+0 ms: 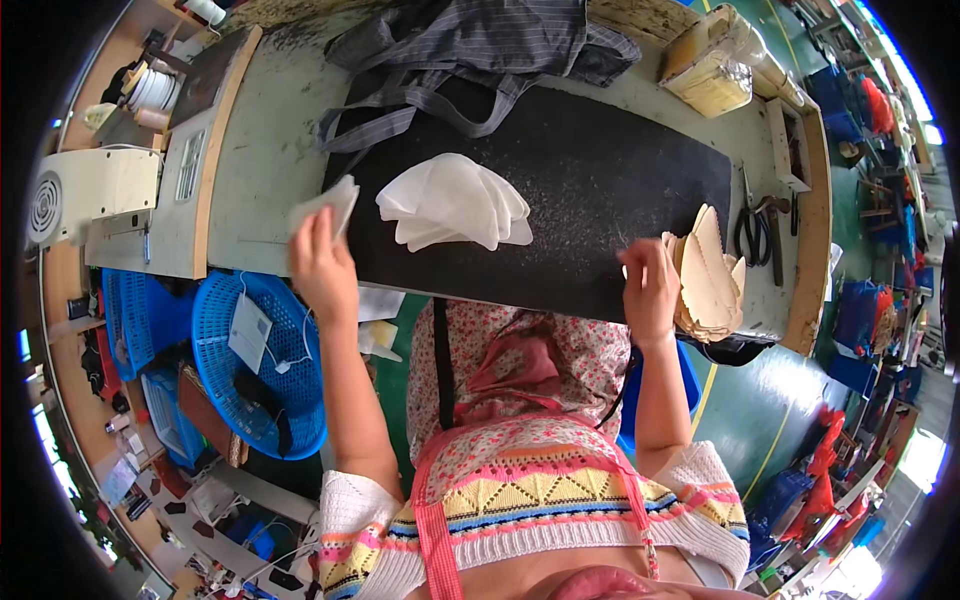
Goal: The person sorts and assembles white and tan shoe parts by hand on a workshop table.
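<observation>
Toward the left end of the black mat (590, 200), my left hand (325, 265) pinches a thin white cut piece (342, 205) between fingers and thumb. Just right of it, a fanned pile of similar white rounded pieces (455, 200) lies on the mat. At the mat's right edge is a stack of tan cut pieces (708, 280) with scalloped edges. My right hand (652, 290) is beside that stack, its fingers curled together. Whatever the right fingers hold, if anything, is too small to make out.
A grey striped cloth (480, 60) lies across the far side of the mat. Scissors (752, 230) and a hammer (772, 220) rest at the right. A yellowish taped block (710, 65) sits at the back right. Blue baskets (215, 375) stand below the table's left side.
</observation>
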`<state>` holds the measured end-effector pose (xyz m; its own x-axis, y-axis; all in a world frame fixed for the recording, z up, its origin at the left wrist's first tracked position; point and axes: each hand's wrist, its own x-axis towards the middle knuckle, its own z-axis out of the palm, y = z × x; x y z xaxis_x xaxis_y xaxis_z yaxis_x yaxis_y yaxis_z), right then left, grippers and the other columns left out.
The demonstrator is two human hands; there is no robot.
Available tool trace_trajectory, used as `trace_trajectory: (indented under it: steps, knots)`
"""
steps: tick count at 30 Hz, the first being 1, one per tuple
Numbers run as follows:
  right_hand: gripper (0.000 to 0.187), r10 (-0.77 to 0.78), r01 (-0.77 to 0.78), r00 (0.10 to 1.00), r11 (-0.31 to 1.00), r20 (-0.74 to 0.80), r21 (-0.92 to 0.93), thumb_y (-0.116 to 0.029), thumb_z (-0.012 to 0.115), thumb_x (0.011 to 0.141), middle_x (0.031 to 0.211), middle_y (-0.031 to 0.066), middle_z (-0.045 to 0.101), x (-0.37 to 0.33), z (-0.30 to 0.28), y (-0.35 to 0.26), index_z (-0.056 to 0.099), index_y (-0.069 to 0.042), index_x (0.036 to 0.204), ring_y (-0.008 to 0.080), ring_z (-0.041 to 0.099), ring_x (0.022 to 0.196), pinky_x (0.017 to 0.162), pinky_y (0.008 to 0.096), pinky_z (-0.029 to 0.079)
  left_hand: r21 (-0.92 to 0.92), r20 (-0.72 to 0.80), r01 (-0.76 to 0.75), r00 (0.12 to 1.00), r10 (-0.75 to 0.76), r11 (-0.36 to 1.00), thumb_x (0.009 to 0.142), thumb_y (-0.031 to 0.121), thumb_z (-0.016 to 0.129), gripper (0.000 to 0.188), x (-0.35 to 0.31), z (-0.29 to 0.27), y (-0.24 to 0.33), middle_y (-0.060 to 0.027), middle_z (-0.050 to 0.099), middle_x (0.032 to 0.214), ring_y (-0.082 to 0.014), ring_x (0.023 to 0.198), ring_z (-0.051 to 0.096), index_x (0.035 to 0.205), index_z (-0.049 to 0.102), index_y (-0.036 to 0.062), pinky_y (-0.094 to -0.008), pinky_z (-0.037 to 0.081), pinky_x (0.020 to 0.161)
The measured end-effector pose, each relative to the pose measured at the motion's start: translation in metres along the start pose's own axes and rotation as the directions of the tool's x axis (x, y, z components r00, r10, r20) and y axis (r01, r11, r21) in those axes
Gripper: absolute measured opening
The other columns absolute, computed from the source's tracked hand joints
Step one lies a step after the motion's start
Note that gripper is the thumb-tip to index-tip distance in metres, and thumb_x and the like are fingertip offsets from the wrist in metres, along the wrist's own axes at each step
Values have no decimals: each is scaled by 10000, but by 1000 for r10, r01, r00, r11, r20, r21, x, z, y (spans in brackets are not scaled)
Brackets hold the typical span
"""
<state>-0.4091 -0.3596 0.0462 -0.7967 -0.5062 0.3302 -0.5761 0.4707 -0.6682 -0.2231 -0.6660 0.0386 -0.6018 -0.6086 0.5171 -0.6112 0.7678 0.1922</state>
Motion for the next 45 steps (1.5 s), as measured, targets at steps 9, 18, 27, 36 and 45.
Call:
trace_trajectory:
  steps: [9,18,27,36,45]
  knots:
    - [138,308,-167,904,891,295,-421,-74,575,776,729,116,595,-175,-55,70,528,-38,901,320,587,668,581,395,478,-309,261,-483,785,561,819,615,174,728,621,22,3,75,-158,423,1248,-338,1177,395,1182,489,85,-443,332,979]
    - [309,545,-527,810,516,-215,-675,-157,619,779,1023,171,499,-229,-76,124,484,-29,1025,339,538,924,789,403,458,-189,376,-658,637,672,729,632,-17,594,573,37,29,85,-171,473,1201,-336,1124,462,1183,452,45,-422,382,935]
    - [173,151,-285,918,893,-366,-348,-22,607,769,963,136,538,-68,-102,53,529,-35,923,255,580,726,628,336,482,-665,462,-155,684,565,731,642,65,572,453,115,21,127,-254,595,828,-422,810,582,1078,460,9,-436,472,704]
    - [173,371,-374,924,820,-97,-433,-153,658,735,871,103,548,6,-69,76,591,-66,868,310,573,777,668,375,461,-434,617,-362,548,565,825,656,122,586,648,121,50,165,-240,552,1062,-398,935,554,1248,343,20,-426,458,809]
    - [169,207,-189,885,978,-417,84,0,598,786,947,97,600,-22,-129,-15,539,28,941,132,588,734,643,231,436,-524,170,-486,745,645,699,677,141,709,377,60,46,139,-104,591,948,-289,916,546,1007,560,35,-374,451,800]
